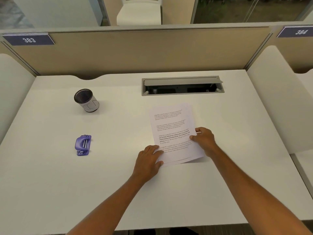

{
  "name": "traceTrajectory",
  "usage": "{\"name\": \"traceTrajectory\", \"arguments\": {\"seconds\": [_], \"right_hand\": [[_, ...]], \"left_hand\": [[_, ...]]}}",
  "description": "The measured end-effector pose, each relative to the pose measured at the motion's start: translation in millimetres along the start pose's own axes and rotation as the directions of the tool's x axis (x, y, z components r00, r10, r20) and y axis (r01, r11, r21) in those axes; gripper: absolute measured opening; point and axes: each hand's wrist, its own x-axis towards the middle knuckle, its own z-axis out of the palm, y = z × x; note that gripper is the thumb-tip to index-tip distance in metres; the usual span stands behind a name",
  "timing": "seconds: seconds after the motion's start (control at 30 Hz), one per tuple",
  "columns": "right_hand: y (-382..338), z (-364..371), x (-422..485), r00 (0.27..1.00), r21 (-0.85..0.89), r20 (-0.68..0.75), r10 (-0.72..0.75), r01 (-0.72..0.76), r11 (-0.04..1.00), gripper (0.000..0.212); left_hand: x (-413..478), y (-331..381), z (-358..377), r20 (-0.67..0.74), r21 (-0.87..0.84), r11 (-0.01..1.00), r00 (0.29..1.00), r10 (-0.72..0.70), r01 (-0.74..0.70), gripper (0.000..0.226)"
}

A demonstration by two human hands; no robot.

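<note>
A small stack of printed white sheets [172,126] lies on the white desk [118,175], right of centre, turned slightly. My left hand [148,161] grips the stack's near left corner, thumb on top. My right hand [204,137] pinches the right edge, thumb on the page and fingers curled at the edge. The near edge of the stack lifts a little off the desk. A purple hole punch [83,145] lies well to the left, apart from both hands.
A black mesh pen cup [86,100] with a white label stands at the back left. An open cable tray [182,86] is set into the desk behind the sheets. Beige partitions with number plates 383 and 384 enclose the desk; a white chair stands beyond.
</note>
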Motion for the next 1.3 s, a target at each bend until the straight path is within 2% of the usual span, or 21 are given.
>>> {"name": "traceTrajectory", "arguments": {"seconds": [0.1, 0.2, 0.27, 0.33, 0.4, 0.43, 0.47, 0.53, 0.63, 0.7, 0.8, 0.9, 1.07, 1.2, 1.3], "right_hand": [[0, -5, 0, 0.996, 0.065, 0.092, 0.008, -0.014, 0.998, 0.028], [-1, -10, -6, 0.991, 0.138, 0.135, -0.019, 0.0, 0.99, 0.027], [-1, -13, -12, 0.984, 0.196, 0.171, -0.045, 0.011, 0.981, 0.027], [0, -15, -19, 0.972, 0.255, 0.219, -0.081, 0.022, 0.967, 0.029], [2, -17, -25, 0.956, 0.295, 0.268, -0.119, 0.036, 0.955, 0.031], [2, -17, -27, 0.947, 0.312, 0.29, -0.137, 0.042, 0.949, 0.032], [3, -17, -29, 0.939, 0.328, 0.31, -0.152, 0.045, 0.944, 0.033], [4, -18, -32, 0.924, 0.357, 0.342, -0.169, 0.039, 0.933, 0.034], [0, -21, -37, 0.904, 0.359, 0.382, -0.191, 0.046, 0.932, 0.037], [-5, -23, -37, 0.892, 0.357, 0.4, -0.211, 0.06, 0.932, 0.042], [-17, -24, -37, 0.888, 0.415, 0.394, -0.236, 0.058, 0.908, 0.053], [-30, -22, -38, 0.904, 0.487, 0.336, -0.266, 0.075, 0.87, 0.055], [-41, -14, -46, 0.921, 0.529, 0.178, -0.346, 0.207, 0.823, 0.04], [-45, -6, -55, 0.913, 0.531, 0.068, -0.402, 0.308, 0.789, 0.035], [-45, -1, -59, 0.909, 0.521, 0.028, -0.416, 0.341, 0.782, 0.036]], "left_hand": [[4, -1, -6, -0.012, -0.118, 0.992, 0.999, -0.037, 0.035, 0.041], [12, -1, -14, -0.059, -0.424, 0.895, 0.982, -0.179, 0.138, 0.035], [20, -2, -25, -0.019, -0.635, 0.724, 0.931, -0.364, 0.27, 0.044], [28, -3, -38, 0.115, -0.81, 0.467, 0.877, -0.467, 0.356, 0.052], [36, -6, -49, 0.237, -0.912, 0.205, 0.864, -0.444, 0.355, 0.046], [38, -8, -54, 0.267, -0.934, 0.113, 0.873, -0.408, 0.339, 0.042], [39, -9, -58, 0.282, -0.946, 0.048, 0.887, -0.365, 0.32, 0.043], [40, -8, -64, 0.27, -0.961, -0.02, 0.919, -0.287, 0.277, 0.048], [42, -4, -68, 0.182, -0.981, 0.004, 0.934, -0.308, 0.192, 0.043], [42, 1, -72, 0.108, -0.988, 0.067, 0.934, -0.34, 0.139, 0.041], [41, 7, -82, 0.044, -0.98, 0.169, 0.948, -0.315, 0.102, 0.04], [40, 15, -91, 0.012, -0.961, 0.26, 0.96, -0.281, 0.088, 0.036], [39, 29, -98, -0.13, -0.923, 0.385, 0.94, -0.315, 0.002, 0.028], [39, 37, -100, -0.208, -0.914, 0.404, 0.9, -0.383, -0.04, 0.023], [39, 38, -100, -0.204, -0.936, 0.349, 0.879, -0.431, -0.046, 0.024]]}}
